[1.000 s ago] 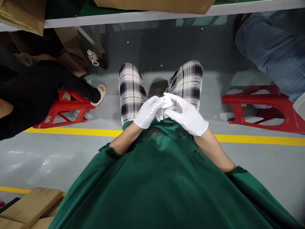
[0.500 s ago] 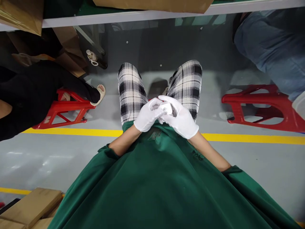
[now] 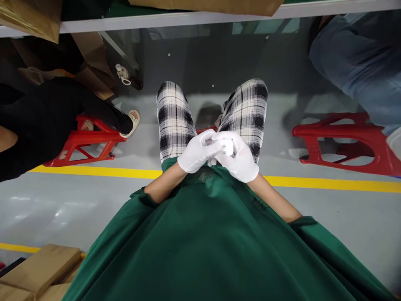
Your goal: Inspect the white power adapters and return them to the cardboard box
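Above my lap, both hands wear white gloves and meet around a small white rounded case-like piece (image 3: 229, 147). My right hand (image 3: 242, 162) is closed around it from the right. From the left, the thumb and fingers of my left hand (image 3: 196, 153) pinch toward the same piece and touch its left side. Glove fingers cover part of the piece, and its exact kind is hard to make out, white on white. Beneath the hands lie the green garment (image 3: 206, 225) and plaid trousers (image 3: 175, 113).
A worktable edge (image 3: 194, 19) runs across the top, with cardboard on it. People sit on red stools to the left (image 3: 90, 144) and right (image 3: 338, 144). A bottle (image 3: 127, 77) stands on the floor. Cardboard boxes (image 3: 40, 267) lie at lower left.
The white piece has turned in my fingers: a marked face showed before, a plain one shows now. It sits slightly farther right, and the fingers of my right hand have curled in.
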Demonstrator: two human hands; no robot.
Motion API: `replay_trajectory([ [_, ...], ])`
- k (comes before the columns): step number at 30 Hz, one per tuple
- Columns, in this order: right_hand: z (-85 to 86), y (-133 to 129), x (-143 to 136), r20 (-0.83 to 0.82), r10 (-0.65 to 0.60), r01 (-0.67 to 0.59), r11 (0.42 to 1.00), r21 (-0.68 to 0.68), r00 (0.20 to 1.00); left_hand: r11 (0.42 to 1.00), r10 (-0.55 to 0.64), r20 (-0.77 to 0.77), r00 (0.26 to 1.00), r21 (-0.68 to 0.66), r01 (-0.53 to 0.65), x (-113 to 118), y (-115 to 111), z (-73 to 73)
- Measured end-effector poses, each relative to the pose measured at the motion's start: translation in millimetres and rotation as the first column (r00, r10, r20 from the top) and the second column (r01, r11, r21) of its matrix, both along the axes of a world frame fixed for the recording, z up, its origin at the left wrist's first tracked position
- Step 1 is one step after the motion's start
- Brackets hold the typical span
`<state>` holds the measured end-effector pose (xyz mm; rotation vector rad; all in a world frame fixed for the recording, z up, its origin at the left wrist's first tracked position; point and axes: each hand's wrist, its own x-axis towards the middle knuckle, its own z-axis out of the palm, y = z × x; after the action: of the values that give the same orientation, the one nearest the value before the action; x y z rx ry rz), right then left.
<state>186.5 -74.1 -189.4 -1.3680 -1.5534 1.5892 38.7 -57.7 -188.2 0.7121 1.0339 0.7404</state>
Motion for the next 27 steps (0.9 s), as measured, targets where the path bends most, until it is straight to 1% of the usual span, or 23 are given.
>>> replay_trajectory([
  [2, -0.1, 3.5, 0.4, -0.126, -0.019, 0.011, 0.998, -0.060, 0.992, 1.000, 0.012, -0.002, 1.000, -0.015, -0.012, -0.8, 2.4, 2.4],
  [5, -1.6, 7.8, 2.6, -0.205, -0.050, 0.023, 0.990, -0.136, 0.977, 0.999, 0.002, 0.009, 1.000, -0.040, -0.001, -1.5, 2.7, 0.7],
  [7, -4.2, 8.8, 4.4, -0.270, -0.063, 0.013, 0.983, -0.184, 0.961, 0.998, 0.007, 0.058, 0.998, -0.062, -0.004, -1.8, 0.8, -4.7],
  [9, -6.5, 9.0, 5.6, -0.307, -0.068, 0.007, 0.981, -0.193, 0.949, 0.997, 0.017, 0.120, 0.993, -0.071, -0.009, -2.2, -1.3, -11.6],
  [11, -7.2, 9.1, 5.9, -0.275, -0.074, 0.029, 0.986, -0.162, 0.959, 0.997, 0.012, 0.176, 0.984, -0.079, 0.002, -2.6, -2.6, -17.7],
  [14, -5.8, 10.3, 6.1, -0.139, -0.111, 0.104, 0.993, -0.058, 0.984, 0.989, -0.016, 0.280, 0.960, -0.138, 0.056, -1.8, -3.0, -21.5],
  [16, -5.2, 12.0, 6.6, -0.046, -0.162, 0.164, 0.985, 0.045, 0.986, 0.980, -0.008, 0.347, 0.938, -0.183, 0.076, 0.1, -3.2, -20.2],
  [17, -5.0, 13.1, 7.1, -0.008, -0.174, 0.174, 0.981, 0.088, 0.985, 0.978, 0.006, 0.363, 0.932, -0.197, 0.071, 1.3, -3.5, -18.9],
  [19, -4.2, 15.5, 8.5, 0.057, -0.151, 0.140, 0.976, 0.164, 0.987, 0.977, 0.053, 0.367, 0.929, -0.213, 0.029, 3.6, -4.5, -16.1],
  [22, 2.1, 20.5, 10.8, 0.135, -0.078, 0.037, 0.959, 0.279, 0.988, 0.971, 0.134, 0.394, 0.909, -0.235, -0.041, 5.6, -6.0, -13.8],
  [24, 11.0, 25.2, 11.7, 0.169, -0.070, -0.005, 0.913, 0.408, 0.983, 0.968, 0.179, 0.424, 0.888, -0.237, -0.082, 6.2, -6.1, -13.2],
  [25, 16.5, 28.1, 11.8, 0.183, -0.061, -0.034, 0.879, 0.476, 0.981, 0.968, 0.198, 0.432, 0.880, -0.229, -0.105, 6.3, -5.3, -12.8],
  [26, 22.3, 31.6, 11.5, 0.197, -0.039, -0.075, 0.840, 0.537, 0.980, 0.965, 0.235, 0.431, 0.872, -0.211, -0.155, 6.1, -3.7, -12.1],
  [27, 28.0, 36.0, 11.0, 0.213, -0.004, -0.124, 0.801, 0.586, 0.977, 0.964, 0.246, 0.431, 0.868, -0.199, -0.175, 5.4, -1.3, -11.1],
])
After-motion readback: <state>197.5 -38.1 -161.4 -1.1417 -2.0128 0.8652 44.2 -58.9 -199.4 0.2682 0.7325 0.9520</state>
